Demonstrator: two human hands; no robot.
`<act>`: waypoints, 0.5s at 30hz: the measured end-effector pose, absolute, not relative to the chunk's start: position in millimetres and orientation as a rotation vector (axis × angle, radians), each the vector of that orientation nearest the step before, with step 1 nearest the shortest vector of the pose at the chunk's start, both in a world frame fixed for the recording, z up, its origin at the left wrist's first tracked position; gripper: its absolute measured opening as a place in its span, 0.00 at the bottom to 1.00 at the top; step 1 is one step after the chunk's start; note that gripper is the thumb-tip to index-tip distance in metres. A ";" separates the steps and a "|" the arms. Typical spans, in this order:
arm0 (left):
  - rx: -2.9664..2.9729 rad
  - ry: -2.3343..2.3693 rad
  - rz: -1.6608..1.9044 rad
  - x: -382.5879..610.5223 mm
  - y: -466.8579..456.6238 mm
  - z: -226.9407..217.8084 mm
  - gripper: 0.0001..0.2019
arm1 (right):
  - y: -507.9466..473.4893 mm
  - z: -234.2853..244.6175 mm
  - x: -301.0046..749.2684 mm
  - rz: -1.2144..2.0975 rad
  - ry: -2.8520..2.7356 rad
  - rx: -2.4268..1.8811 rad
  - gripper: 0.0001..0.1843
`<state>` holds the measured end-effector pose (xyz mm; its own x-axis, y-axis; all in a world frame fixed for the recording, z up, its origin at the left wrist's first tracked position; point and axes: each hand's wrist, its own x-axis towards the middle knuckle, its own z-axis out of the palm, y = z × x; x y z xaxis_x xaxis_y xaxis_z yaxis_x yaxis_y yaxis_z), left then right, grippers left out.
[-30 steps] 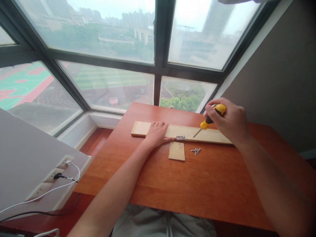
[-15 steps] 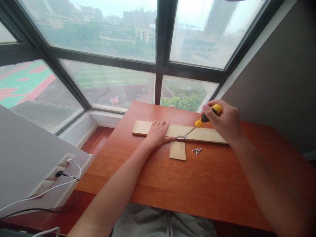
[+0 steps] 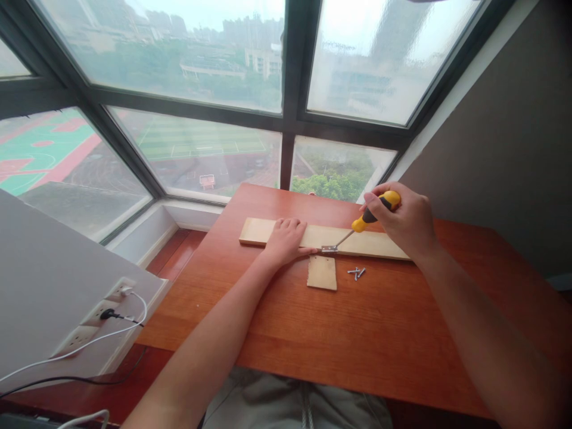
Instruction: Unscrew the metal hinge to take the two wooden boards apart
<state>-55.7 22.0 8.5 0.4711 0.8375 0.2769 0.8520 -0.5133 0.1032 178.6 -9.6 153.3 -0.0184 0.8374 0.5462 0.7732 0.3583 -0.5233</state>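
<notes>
A long pale wooden board (image 3: 357,240) lies across the table. My left hand (image 3: 286,239) rests on its left part with the fingers laid over the top and the thumb stretched along the near edge, its tip beside a small metal hinge (image 3: 329,249). My right hand (image 3: 409,217) is wrapped round the yellow and black handle of a screwdriver (image 3: 365,218), which slants down to the left. The screwdriver's tip is at the hinge; whether it sits in a screw head is too small to tell. Just below the hinge lies a small wooden piece (image 3: 322,274) with holes near its top edge.
Several loose screws (image 3: 356,273) lie on the reddish-brown table (image 3: 286,328), right of the small wooden piece. Large windows (image 3: 187,59) stand behind the table. On the left, cables are plugged into wall sockets (image 3: 98,313). A grey wall (image 3: 500,131) rises at the right.
My right hand and the screwdriver handle have shifted very slightly, the handle tilting a little to the left. My left hand, the board and the screws stay as they were.
</notes>
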 end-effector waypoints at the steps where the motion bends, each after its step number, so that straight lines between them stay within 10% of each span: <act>1: -2.652 -1.523 -0.455 -55.7 22.0 8.6 0.32 | -9.9 154.5 178.2 0.099 -1.800 -1.430 0.13; 15: -2.645 -1.510 -0.454 -55.2 22.0 8.2 0.32 | -0.1 166.8 170.3 -0.276 -2.021 -1.585 0.20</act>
